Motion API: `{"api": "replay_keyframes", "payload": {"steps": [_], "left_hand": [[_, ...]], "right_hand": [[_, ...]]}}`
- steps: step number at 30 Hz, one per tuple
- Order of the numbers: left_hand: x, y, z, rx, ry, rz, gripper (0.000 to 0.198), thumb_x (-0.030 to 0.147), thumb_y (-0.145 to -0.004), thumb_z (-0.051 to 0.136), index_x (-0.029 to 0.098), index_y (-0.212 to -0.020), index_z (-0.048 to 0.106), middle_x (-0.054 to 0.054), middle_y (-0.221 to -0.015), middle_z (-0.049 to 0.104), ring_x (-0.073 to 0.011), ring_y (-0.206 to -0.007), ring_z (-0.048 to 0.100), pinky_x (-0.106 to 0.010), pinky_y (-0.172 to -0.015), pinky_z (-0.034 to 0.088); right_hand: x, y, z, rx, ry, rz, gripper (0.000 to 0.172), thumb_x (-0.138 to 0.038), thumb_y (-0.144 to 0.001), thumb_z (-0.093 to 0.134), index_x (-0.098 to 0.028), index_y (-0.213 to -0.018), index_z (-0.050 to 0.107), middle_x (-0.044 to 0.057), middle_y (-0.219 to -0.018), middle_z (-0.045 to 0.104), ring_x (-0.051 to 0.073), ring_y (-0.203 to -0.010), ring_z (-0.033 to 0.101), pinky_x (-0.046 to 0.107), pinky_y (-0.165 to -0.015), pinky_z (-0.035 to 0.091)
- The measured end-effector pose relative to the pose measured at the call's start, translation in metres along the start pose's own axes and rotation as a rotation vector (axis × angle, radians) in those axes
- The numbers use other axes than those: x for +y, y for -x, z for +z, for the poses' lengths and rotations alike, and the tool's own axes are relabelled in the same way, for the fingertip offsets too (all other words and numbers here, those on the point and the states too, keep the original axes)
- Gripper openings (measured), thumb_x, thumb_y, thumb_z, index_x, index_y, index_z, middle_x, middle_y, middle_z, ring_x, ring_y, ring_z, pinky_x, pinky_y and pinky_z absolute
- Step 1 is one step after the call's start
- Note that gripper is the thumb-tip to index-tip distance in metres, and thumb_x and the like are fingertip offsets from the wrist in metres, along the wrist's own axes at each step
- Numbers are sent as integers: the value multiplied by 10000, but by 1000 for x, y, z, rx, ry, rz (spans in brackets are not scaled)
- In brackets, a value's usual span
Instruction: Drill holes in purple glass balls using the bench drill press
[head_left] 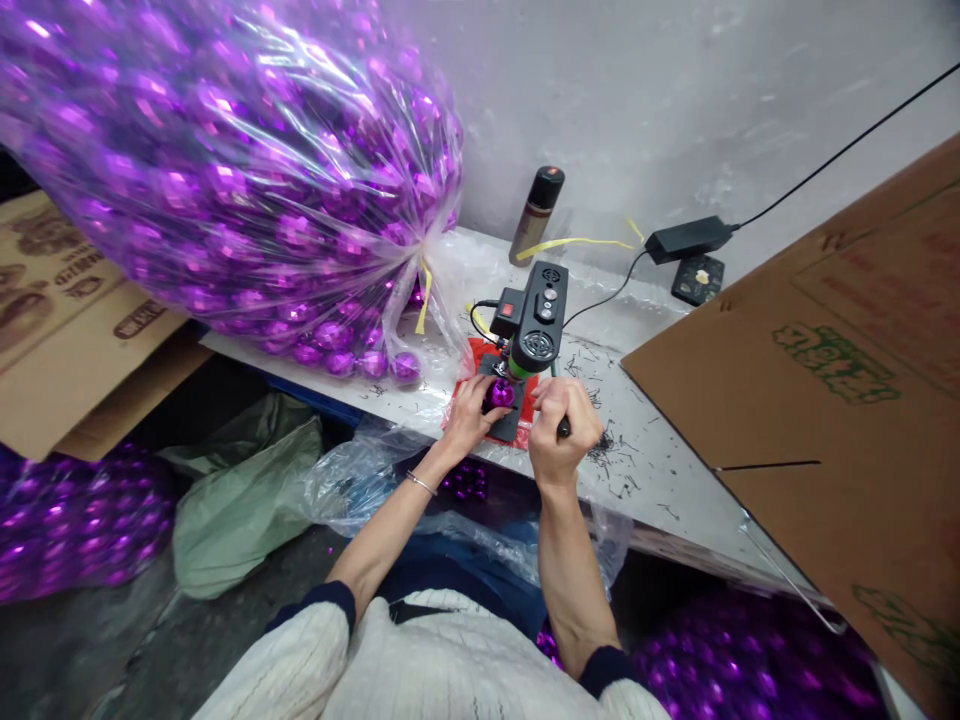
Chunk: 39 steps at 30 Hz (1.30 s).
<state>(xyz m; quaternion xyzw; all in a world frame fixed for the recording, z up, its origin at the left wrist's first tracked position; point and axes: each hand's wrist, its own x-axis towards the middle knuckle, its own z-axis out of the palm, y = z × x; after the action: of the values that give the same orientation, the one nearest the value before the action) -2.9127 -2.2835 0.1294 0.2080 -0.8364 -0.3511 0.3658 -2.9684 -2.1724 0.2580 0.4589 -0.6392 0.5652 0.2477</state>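
Note:
A small black bench drill press (pixel 541 315) stands on a white table, its base over a red sheet (pixel 459 398). Under its head sits a shiny purple ball (pixel 501 393). The fingers and thumb of my left hand (pixel 468 418) close around the ball from the left and front. On the machine's right side, my right hand (pixel 564 428) is wrapped in a fist around a lever handle (pixel 563 427), whose black end pokes out of the fist. The drill's tip and its contact with the ball are hidden.
A big clear bag of purple balls (pixel 300 220) fills the left. Behind the machine stand a spray can (pixel 537 215) and a black power adapter (pixel 688 240). Cardboard boxes (pixel 810 400) flank both sides. Dark shavings (pixel 600 440) litter the table. More purple balls (pixel 82 520) lie below.

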Motion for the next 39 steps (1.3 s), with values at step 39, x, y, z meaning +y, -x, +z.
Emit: {"api": "replay_keyframes", "payload": {"steps": [39], "left_hand": [[-16, 11, 11, 6, 93, 55, 625, 453, -874, 678, 179, -1400, 481, -168, -1299, 642, -288, -1223, 615, -492, -1033, 505]], "right_hand": [[39, 65, 20, 54, -6, -126, 214, -144, -955, 366, -214, -784, 476, 16, -787, 555, 139, -723, 573, 326, -707, 468]]}}
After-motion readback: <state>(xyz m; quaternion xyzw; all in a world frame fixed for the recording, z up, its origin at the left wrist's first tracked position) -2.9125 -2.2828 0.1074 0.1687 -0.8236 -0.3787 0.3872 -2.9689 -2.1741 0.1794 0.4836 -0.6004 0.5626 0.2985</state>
